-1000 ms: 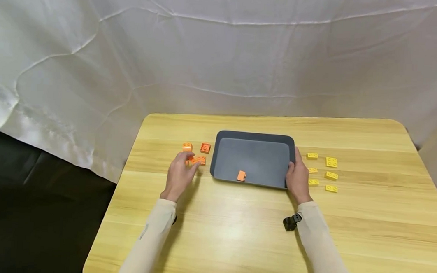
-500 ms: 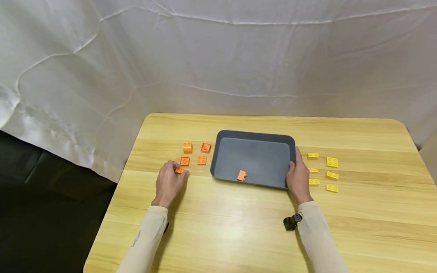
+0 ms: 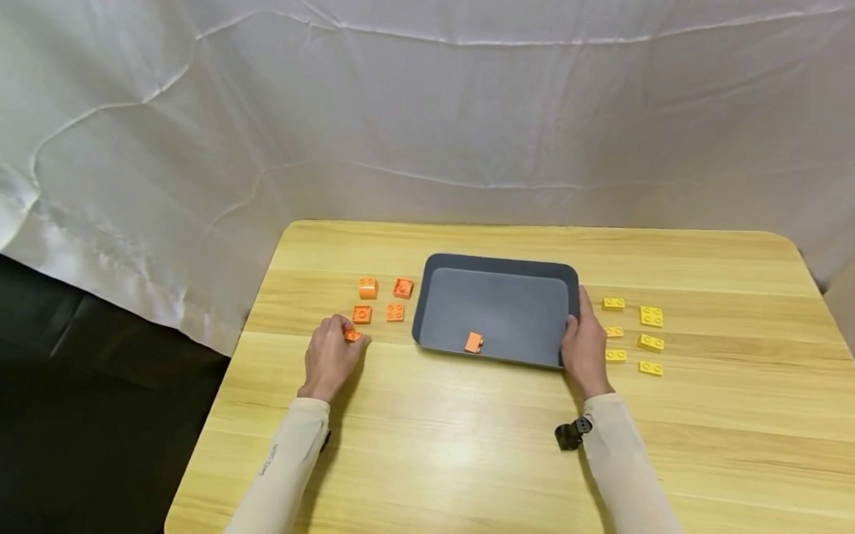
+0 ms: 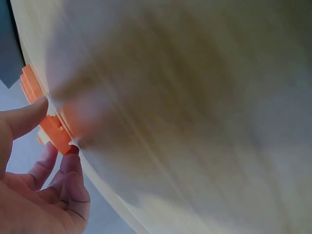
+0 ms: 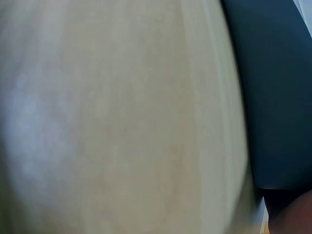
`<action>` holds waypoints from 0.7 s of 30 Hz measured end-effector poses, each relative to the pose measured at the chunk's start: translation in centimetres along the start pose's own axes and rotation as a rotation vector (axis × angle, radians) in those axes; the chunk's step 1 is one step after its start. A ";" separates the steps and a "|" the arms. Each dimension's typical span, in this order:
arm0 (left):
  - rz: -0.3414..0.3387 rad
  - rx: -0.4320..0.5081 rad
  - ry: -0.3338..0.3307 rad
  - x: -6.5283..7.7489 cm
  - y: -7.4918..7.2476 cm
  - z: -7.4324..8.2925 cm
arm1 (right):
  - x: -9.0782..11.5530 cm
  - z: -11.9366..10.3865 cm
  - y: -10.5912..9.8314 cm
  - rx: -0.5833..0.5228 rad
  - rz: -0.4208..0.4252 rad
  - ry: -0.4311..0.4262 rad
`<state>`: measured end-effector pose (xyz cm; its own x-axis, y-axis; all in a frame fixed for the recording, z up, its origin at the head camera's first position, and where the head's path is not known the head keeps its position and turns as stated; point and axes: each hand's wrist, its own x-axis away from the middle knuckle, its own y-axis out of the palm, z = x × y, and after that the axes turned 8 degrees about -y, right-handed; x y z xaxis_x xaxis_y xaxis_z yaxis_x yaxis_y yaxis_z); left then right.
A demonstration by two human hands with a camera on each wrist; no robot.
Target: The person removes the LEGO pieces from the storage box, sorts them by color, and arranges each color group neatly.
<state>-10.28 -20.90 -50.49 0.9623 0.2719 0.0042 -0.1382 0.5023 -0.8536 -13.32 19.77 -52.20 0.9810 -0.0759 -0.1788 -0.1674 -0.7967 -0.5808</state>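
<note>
My left hand is at the left of the table, pinching a small orange toy brick at the tabletop. Its thumb and fingertips are on opposite ends of the brick, as the left wrist view shows. A dark grey tray lies at the middle. On its right side my right hand grips the wall, thumb over the rim; the fingers beneath are mostly hidden. Inside the tray, near the front edge, rests one orange brick.
Several other orange bricks lie left of the tray, just beyond my left hand. To the right of my right hand several yellow bricks are spread out. A pale curtain hangs behind the wooden table.
My left hand has come back toward the table's near side and left, from over the orange bricks to the nearest one, which it now pinches. The right hand and the tray stay put.
</note>
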 end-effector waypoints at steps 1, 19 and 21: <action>-0.002 -0.008 0.003 0.0 0.0 0.0 | 0.0 0.0 0.0 0.002 0.001 -0.002; -0.056 0.017 0.001 0.1 -0.2 0.1 | 0.0 -0.1 0.0 0.007 -0.006 0.018; -0.063 0.019 -0.003 0.1 -0.3 0.1 | 0.0 0.0 0.0 0.006 -0.006 0.016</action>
<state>-10.14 -20.96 -50.23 0.9686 0.2415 0.0587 -0.0821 0.5338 -0.8416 -13.36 19.76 -52.18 0.9835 -0.0806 -0.1622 -0.1618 -0.7933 -0.5869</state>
